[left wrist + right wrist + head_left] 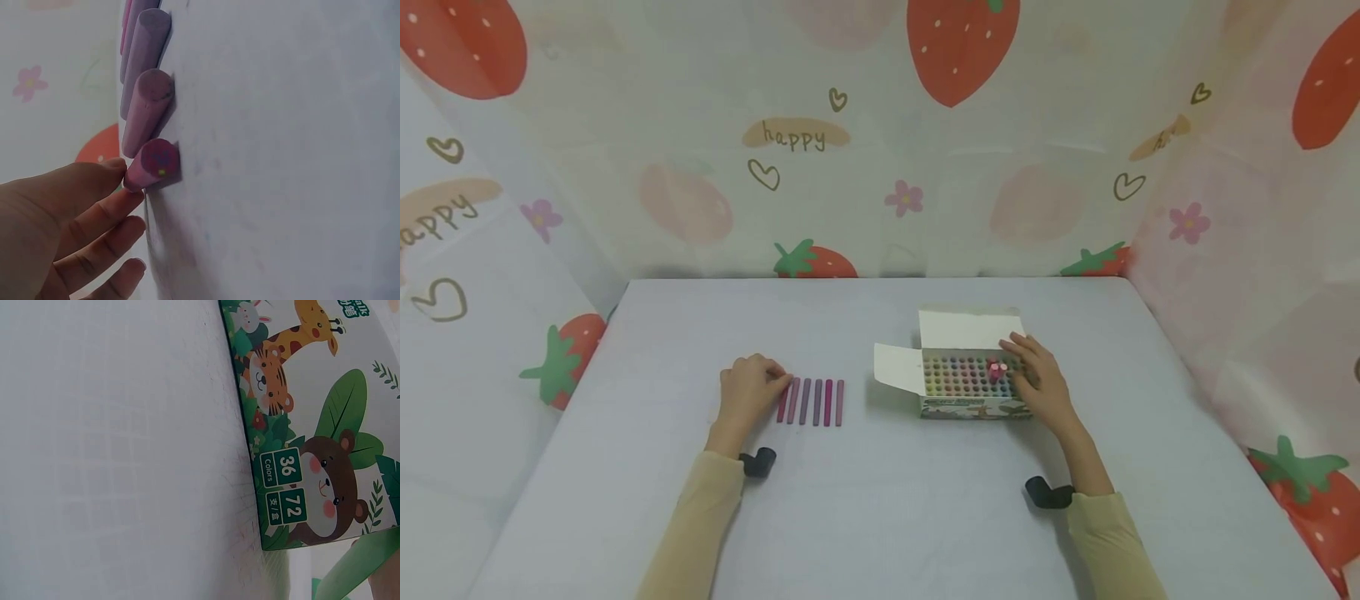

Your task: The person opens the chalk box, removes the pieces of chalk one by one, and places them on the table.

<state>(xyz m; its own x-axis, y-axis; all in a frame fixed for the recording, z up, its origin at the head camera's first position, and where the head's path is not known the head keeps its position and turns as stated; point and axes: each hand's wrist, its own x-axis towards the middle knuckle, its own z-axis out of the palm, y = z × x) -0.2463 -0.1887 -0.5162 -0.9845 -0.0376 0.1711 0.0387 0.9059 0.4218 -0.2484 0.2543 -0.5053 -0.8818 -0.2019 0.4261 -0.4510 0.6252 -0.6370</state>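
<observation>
In the head view my left hand (748, 387) is at the left end of a row of pink, magenta and purple chalk sticks (817, 402). Its thumb and index finger pinch the far end of the leftmost stick, a magenta chalk (159, 159), which lies on the table in the left wrist view. My right hand (1043, 387) rests at the right end of an upright chalk box (973, 408), fingers extended over its edge. Two pink chalks (997, 372) stick up above the others near the thumb. The right wrist view shows mostly the box's printed side (325, 487); the fingertips are hidden there.
The box's white lid (972, 329) stands up at the back, and a side flap (898, 368) sticks out to the left. Many chalk ends fill the box. A white cloth covers the table (895, 508); strawberry-patterned sheets (865, 192) hang behind and at both sides.
</observation>
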